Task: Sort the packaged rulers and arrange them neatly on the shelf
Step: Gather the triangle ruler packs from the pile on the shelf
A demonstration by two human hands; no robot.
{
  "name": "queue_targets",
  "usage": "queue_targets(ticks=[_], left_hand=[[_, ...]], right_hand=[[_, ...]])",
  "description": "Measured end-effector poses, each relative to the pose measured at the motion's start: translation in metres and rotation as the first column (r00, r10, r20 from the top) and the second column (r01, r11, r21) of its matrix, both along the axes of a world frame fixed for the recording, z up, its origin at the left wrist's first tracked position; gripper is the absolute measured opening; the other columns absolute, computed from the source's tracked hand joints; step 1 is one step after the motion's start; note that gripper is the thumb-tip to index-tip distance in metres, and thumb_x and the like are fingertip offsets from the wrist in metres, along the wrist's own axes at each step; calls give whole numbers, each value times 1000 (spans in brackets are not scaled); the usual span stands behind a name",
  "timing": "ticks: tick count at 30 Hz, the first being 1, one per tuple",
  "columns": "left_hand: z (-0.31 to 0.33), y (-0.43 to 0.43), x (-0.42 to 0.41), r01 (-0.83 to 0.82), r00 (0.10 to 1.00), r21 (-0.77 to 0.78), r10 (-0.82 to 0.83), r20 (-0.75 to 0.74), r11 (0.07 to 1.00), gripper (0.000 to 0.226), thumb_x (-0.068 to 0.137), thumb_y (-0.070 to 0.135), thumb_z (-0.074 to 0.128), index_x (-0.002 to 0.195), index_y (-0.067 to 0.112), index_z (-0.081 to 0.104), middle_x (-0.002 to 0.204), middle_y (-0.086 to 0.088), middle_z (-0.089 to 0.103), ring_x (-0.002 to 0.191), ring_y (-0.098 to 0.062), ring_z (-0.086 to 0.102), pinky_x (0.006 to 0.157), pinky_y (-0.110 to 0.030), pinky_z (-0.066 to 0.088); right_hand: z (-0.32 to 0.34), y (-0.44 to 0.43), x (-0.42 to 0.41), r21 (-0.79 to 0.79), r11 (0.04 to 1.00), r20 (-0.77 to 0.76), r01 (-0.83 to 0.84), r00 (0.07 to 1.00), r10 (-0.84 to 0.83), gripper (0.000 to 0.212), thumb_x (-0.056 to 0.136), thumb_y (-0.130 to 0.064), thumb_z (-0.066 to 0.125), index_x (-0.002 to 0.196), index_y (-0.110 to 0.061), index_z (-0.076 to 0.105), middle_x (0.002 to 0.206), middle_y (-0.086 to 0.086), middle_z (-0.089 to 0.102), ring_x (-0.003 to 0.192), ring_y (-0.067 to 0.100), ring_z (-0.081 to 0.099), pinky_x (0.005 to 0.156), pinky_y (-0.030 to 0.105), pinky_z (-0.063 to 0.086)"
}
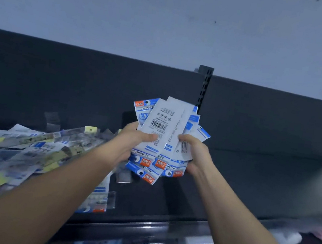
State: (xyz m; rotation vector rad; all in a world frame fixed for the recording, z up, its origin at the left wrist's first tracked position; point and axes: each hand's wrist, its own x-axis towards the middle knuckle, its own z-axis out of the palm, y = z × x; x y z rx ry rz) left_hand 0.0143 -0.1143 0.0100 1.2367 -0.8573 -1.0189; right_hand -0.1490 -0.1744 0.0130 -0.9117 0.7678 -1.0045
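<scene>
Plastic packs (164, 122), seemingly light and slippery, are gripped by curled fingers of left hand (130, 140) and right hand (196, 155); long edges are best held.

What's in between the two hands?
A fanned bunch of blue-and-white ruler packs, gripped by the left hand and right hand, seen in the head view.

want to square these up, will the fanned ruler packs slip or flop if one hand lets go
Probably slippery: the ruler packs look glossy and fan unevenly. Likely light and stiffish, standing above the left hand and right hand without drooping.
</scene>
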Motion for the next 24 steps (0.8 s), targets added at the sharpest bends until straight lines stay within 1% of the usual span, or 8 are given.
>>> queue_targets(ticks=[2, 5, 8, 11, 15, 18, 22, 24], left_hand=[[3, -13, -23, 10, 1000, 14, -10, -7, 1000, 34, 81, -3, 70, 112, 7, 64, 93, -8, 75, 78, -24, 73, 58, -33, 58], [6, -33, -62, 52, 999, 25, -51, -13, 998, 27, 83, -2, 69, 107, 8, 65, 88, -7, 75, 75, -24, 73, 56, -33, 58], [5, -54, -104, 84, 996, 28, -84, -11, 996, 24, 84, -1, 68, 105, 10, 66, 93, -8, 75, 80, -25, 73, 63, -37, 59], [3, -76, -153, 107, 994, 34, -107, -7, 994, 23, 84, 0, 68, 104, 11, 67, 95, -8, 74, 82, -25, 72, 69, -39, 59], [1, -106, -218, 129, 992, 49, -130, 0, 990, 22, 84, 0, 68, 103, 12, 67, 94, -6, 74, 83, -24, 72, 69, -38, 57], [-2, -128, -264, 146, 989, 57, -145, -14, 988, 22, 84, 0, 68, 103, 11, 68, 96, -7, 74, 83, -25, 72, 70, -39, 57], [-3, -153, -320, 169, 985, 67, -165, -54, 983, 17, 85, 0, 68, 97, 13, 68, 87, -5, 75, 80, -24, 72, 68, -39, 57], [-3, -166, -346, 183, 982, 64, -180, -55, 981, 17, 86, 1, 67, 97, 14, 68, 87, -5, 75, 79, -24, 72, 66, -38, 57]], right_hand=[[0, -8, -24, -47, 997, -9, 60, 998, -60, 26, 86, 5, 62, 112, 0, 63, 102, 18, 73, 88, 33, 72, 77, 52, 58], [0, -20, -64, -99, 986, -10, 137, 990, -139, 26, 87, 0, 65, 113, -5, 63, 106, 15, 73, 92, 33, 71, 83, 54, 56], [1, -35, -109, -126, 978, -51, 169, 983, -177, 26, 89, -5, 65, 115, -7, 62, 107, 14, 72, 94, 33, 71, 86, 54, 55], [5, -51, -159, -134, 980, -132, 149, 977, -167, 24, 92, -6, 61, 117, -6, 60, 109, 15, 71, 93, 31, 70, 80, 47, 57], [7, -74, -230, -127, 985, -236, 117, 961, -145, 22, 92, -4, 55, 113, -10, 58, 103, 14, 72, 85, 28, 70, 77, 44, 58], [5, -92, -279, -130, 984, -284, 126, 946, -158, 26, 89, -2, 58, 114, -11, 57, 99, 12, 72, 79, 26, 71, 71, 41, 58], [1, -113, -335, -140, 977, -258, 162, 946, -194, 36, 87, 0, 64, 121, -2, 55, 104, 17, 72, 89, 35, 71, 79, 53, 57], [-1, -124, -361, -135, 971, -240, 195, 945, -223, 32, 87, -1, 65, 118, -1, 56, 103, 18, 72, 86, 35, 71, 77, 52, 58]])
